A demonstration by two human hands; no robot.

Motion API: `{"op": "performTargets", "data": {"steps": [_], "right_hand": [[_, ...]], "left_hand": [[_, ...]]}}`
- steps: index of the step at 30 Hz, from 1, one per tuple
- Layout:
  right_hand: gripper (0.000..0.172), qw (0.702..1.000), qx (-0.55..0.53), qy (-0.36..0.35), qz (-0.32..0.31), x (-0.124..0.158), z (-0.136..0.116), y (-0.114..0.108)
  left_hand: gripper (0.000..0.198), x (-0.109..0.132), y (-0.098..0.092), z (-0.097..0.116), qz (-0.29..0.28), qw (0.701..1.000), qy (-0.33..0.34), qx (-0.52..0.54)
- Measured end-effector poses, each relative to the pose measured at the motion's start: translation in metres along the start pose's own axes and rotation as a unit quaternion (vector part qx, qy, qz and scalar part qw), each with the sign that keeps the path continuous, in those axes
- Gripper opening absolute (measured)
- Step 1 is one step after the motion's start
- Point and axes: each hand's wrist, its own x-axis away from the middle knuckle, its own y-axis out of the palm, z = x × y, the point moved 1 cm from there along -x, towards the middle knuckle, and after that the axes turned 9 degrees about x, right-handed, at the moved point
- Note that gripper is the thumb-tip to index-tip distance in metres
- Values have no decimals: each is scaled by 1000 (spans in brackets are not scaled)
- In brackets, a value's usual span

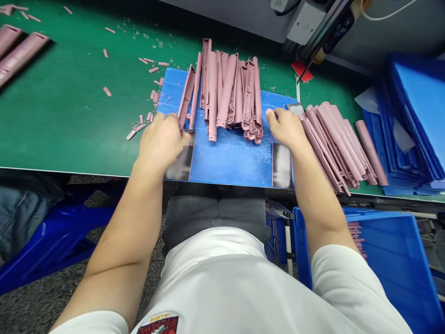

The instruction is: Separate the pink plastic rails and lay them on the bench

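Note:
A pile of long pink moulded plastic parts (227, 93) lies lengthwise on a blue mat (229, 160). My left hand (162, 141) grips the lower end of a slanted pink part (187, 96) at the pile's left side. My right hand (285, 127) rests at the mat's right edge, close to the pile's lower right end, and its loosely curled fingers show nothing in them. A small metal plate (296, 109) sits just beyond those fingers. To the right of that hand lies a fanned row of similar pink parts (335, 144).
Pink offcuts (142, 99) are scattered on the green bench top (66, 111), with more long parts at the far left. Metal strips (181, 157) lie on the mat's near edge. Stacked blue sheets (413, 125) stand at right, and a blue crate (385, 250) sits below the bench.

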Motion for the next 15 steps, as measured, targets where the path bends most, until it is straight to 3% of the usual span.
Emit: {"op": "performTargets", "data": {"steps": [4,8,12,15], "right_hand": [[47,998,-19,40,-51,-47,-11,11],[39,999,27,34,-14,-55,-16,13],[37,999,32,24,17,-60,-17,20],[44,1000,-14,10,10,-60,-8,23]], "left_hand": [[46,0,-21,-15,6,1000,-26,-3],[59,-30,-22,-22,-25,998,-58,-17],[61,-45,-34,-7,-19,996,-83,-27],[56,-21,-47,10,36,996,-78,12]]}}
